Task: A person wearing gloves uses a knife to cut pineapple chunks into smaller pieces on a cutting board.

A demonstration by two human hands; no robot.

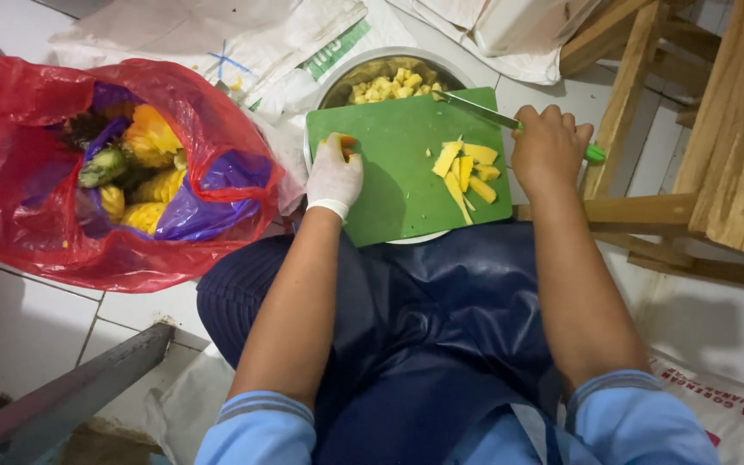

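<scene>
pineapple strips on a green board, knife in the right hand

a person sits with a green cutting board [389, 172] laid across a metal bowl [337, 86] just in front of their knees, which are covered by a dark blue apron [424, 327]. the right hand [548, 146] is bare, its fingers closed around the green handle of a knife [480, 110]; the handle's end pokes out at the hand's right side and the blade runs up and left, its tip over the board's far edge by the bowl. just left of that hand, several yellow pineapple strips [467, 172] lie in a loose cluster on the right part of the board, close to the knife but not touching the blade.

the left hand [335, 176] wears a white glove and rests at the board's left edge, fingers curled shut on a small orange-yellow piece of fruit [348, 145], mostly hidden by the glove. beyond the board, the bowl holds small pineapple chunks [389, 84].

well to the left, on the white tiled floor [19, 319], an open red plastic bag [114, 164] with a purple liner holds pineapple peels and crowns. woven white sacks [243, 43] are spread behind the bowl, and wooden furniture [734, 129] stands at the right.
</scene>
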